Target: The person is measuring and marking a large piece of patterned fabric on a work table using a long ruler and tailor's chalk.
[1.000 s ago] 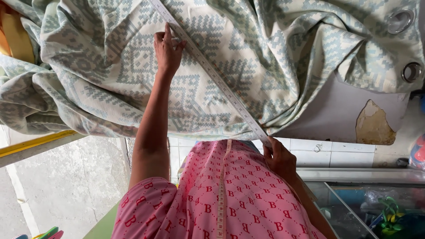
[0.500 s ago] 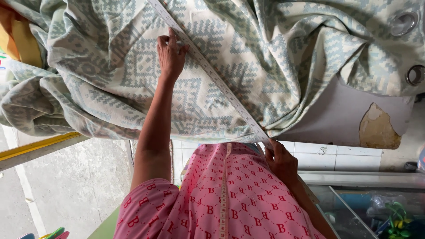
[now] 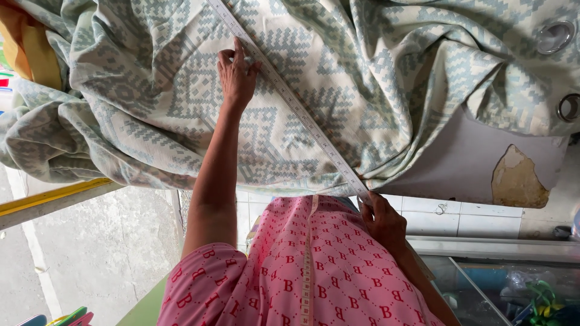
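patterned green curtain fabric (image 3: 374,78), left hand (image 3: 237,75) flat pressing measuring tape (image 3: 290,99), right hand (image 3: 382,218) pinching tape end

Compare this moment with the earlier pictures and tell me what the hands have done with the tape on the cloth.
Little changed. The left hand still presses the measuring tape flat on the patterned cloth, at about the same spot. The right hand still pinches the tape's near end at the cloth's edge. Nothing was taken up or let go; only the view shifted slightly.
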